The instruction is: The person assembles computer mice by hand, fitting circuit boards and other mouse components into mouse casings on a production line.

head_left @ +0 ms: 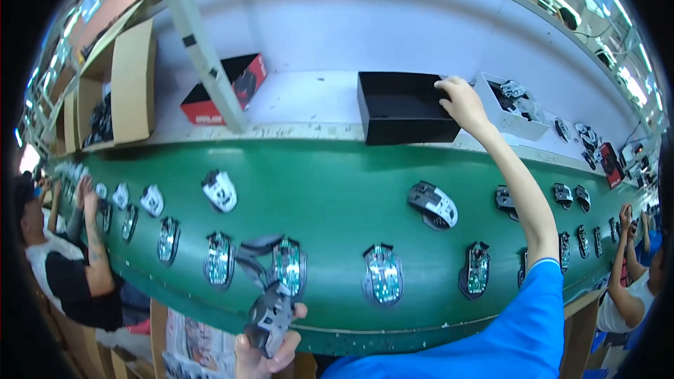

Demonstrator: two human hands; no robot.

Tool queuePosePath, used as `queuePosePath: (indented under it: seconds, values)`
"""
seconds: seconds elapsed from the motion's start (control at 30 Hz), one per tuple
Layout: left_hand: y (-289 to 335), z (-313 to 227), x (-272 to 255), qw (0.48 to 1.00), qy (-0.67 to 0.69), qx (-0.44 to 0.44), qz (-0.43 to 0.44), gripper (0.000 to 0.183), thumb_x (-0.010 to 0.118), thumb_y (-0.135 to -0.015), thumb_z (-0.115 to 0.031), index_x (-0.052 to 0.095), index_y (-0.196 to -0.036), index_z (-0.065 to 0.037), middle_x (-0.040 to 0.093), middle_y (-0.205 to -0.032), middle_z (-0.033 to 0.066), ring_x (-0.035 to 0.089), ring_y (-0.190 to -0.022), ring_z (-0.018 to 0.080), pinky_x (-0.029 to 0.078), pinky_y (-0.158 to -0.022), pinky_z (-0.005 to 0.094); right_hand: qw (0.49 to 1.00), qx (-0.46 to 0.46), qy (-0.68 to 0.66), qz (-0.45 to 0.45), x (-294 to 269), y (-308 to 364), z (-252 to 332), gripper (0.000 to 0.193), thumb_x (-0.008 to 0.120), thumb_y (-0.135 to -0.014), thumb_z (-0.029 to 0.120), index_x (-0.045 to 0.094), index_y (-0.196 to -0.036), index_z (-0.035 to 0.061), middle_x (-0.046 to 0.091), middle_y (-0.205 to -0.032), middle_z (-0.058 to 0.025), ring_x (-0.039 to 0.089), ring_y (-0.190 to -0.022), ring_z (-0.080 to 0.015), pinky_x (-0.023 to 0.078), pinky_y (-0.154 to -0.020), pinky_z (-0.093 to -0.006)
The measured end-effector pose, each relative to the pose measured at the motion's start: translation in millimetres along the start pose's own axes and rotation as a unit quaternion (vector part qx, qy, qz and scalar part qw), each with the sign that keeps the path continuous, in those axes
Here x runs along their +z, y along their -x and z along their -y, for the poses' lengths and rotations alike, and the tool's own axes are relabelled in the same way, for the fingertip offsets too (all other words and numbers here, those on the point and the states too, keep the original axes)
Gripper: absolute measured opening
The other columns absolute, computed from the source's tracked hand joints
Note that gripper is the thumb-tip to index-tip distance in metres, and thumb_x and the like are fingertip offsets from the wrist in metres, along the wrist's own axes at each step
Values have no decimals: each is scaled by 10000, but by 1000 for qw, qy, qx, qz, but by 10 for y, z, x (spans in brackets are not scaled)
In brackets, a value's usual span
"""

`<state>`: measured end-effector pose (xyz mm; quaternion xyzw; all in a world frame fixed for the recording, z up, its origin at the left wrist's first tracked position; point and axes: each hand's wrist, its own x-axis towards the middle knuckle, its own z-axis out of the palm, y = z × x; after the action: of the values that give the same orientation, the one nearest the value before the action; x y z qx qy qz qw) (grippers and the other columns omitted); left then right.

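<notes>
My left hand (277,354) is wrapped round a dark grey computer mouse shell (270,319) at the front edge of the green conveyor belt. Dark, blade-like pieces (256,256) stick out just beyond the shell; whether they join it I cannot tell. Behind it lies an open mouse base with a green circuit board (289,267), partly covered. Stretched far forward, my right hand (465,104) is over the right rim of a black open box (411,130) on the shelf. Its bent fingers are apart, with nothing visible between them; the inside of the box is mostly dark.
More mouse bases (383,277) line the belt's near side. Mouse covers (433,205) lie farther back. On the shelf stand a red-black box (207,114), a white box of parts (521,128) and a cardboard carton (133,84). A post (200,45) rises at left. Co-workers (77,267) flank me.
</notes>
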<state>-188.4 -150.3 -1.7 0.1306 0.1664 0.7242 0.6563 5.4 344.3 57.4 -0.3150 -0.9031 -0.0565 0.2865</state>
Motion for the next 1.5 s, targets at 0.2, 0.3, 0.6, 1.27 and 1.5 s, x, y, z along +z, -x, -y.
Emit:
queuePosePath:
  seconds: [0.2,0.3,0.6,1.27,1.5]
  values:
    - [-28,-157,-316,996,80,-37,-34,594,667,-786,-394,494,-1222,-29,562,-1039,113,428,-617,168,383,-447,232,988,76,-50,124,871,-399,-702,275,674,-683,35,670,-959,32,655,-955,-169,617,-927,-321,494,-824,-391]
    - [-26,-254,-192,988,67,-11,-136,732,602,-748,-585,443,-1277,-104,536,-1139,120,378,-580,174,317,-414,235,978,116,25,171,1106,-504,-885,267,687,-682,72,671,-949,65,641,-990,-148,608,-951,-329,502,-820,-409]
    - [-204,-299,-226,983,8,-63,-173,722,561,-730,-640,465,-1264,-165,542,-1128,116,427,-610,225,352,-454,283,960,73,204,175,1479,-713,-823,238,686,-663,97,648,-898,98,607,-1027,-104,628,-857,-293,519,-739,-411]
    - [-167,-166,-32,993,-7,-16,-113,919,461,-744,-736,331,-1354,-60,492,-1129,303,540,-678,277,441,-423,330,724,215,-585,296,213,-87,696,264,573,-903,247,558,-1051,29,643,-995,-123,654,-760,-127,542,-472,-229]
    - [-193,-47,230,997,2,-55,-57,878,365,-800,-693,348,-1316,17,486,-1145,331,571,-680,274,479,-449,326,926,-166,-154,303,371,641,1700,166,604,-784,203,620,-876,67,618,-811,-104,604,-708,-294,482,-629,-405]
